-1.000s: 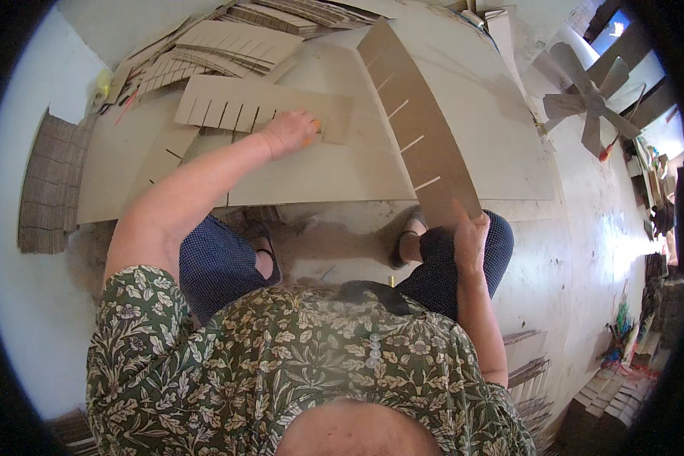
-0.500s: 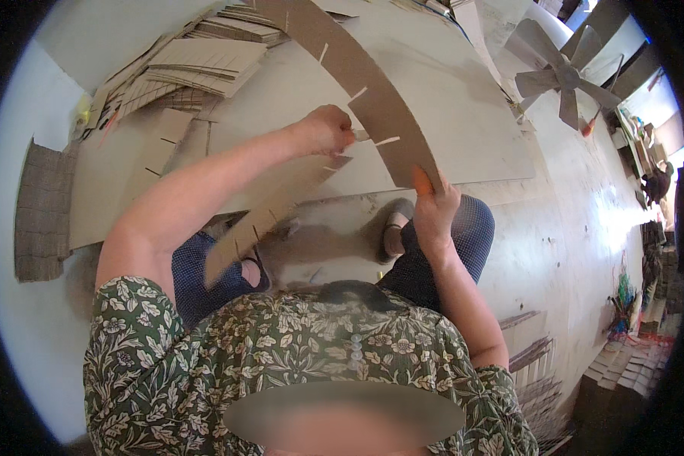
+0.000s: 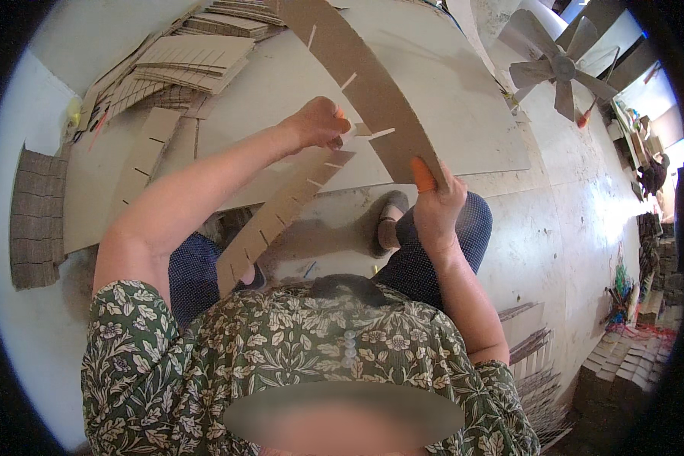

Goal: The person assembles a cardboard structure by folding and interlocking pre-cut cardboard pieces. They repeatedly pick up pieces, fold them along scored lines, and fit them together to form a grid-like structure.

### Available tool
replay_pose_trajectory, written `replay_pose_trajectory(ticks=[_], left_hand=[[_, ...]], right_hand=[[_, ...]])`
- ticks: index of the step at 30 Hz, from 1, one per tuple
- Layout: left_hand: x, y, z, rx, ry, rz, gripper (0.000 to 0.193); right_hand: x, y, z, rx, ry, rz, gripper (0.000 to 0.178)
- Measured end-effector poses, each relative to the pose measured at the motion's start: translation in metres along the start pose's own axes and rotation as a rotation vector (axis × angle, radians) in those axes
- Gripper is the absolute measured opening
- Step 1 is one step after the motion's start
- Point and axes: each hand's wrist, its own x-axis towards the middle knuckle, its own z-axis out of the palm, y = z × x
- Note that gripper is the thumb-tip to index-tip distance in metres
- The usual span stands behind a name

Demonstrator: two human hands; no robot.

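My right hand (image 3: 439, 207) grips the near end of a long brown cardboard strip (image 3: 372, 83) with pale slots cut along its left edge. An orange cover shows on one of its digits. The strip rises away to the upper left, past the frame's top. My left hand (image 3: 318, 125), also with orange on a digit, is closed at the upper end of a shorter slotted cardboard strip (image 3: 281, 209), which slants down toward my lap. Its fingertips are partly hidden. Between them and the long strip's nearest slot shows a small pale piece (image 3: 362, 131), too small to make out.
A large pale board (image 3: 463, 144) lies before my knees. Slotted cardboard sheets (image 3: 194, 57) are piled at the far left, near a loose slotted strip (image 3: 148, 148). A cardboard stack (image 3: 36, 220) stands at left. A fan (image 3: 562, 67) is far right; more cardboard stacks (image 3: 623, 365) stand nearer.
My left hand has shifted slightly left and up. The shorter strip's lower end has swung a little right and down. The long strip has moved slightly left, still in my right hand.
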Motion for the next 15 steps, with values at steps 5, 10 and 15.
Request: replay_pose_trajectory(ticks=[5, 10, 15], left_hand=[[-0.015, 0.016, 0.009, -0.114, -0.122, 0.057, 0.029], [-0.02, 0.018, 0.011, -0.153, -0.054, 0.053, 0.028], [-0.008, 0.006, 0.023, 0.023, -0.055, 0.206, 0.024]], right_hand=[[-0.006, 0.023, 0.008, 0.0, -0.124, 0.143, 0.005], [-0.006, 0.018, 0.007, 0.065, -0.113, 0.194, 0.004], [-0.01, 0.022, 0.01, 0.031, -0.159, 0.184, 0.004]])
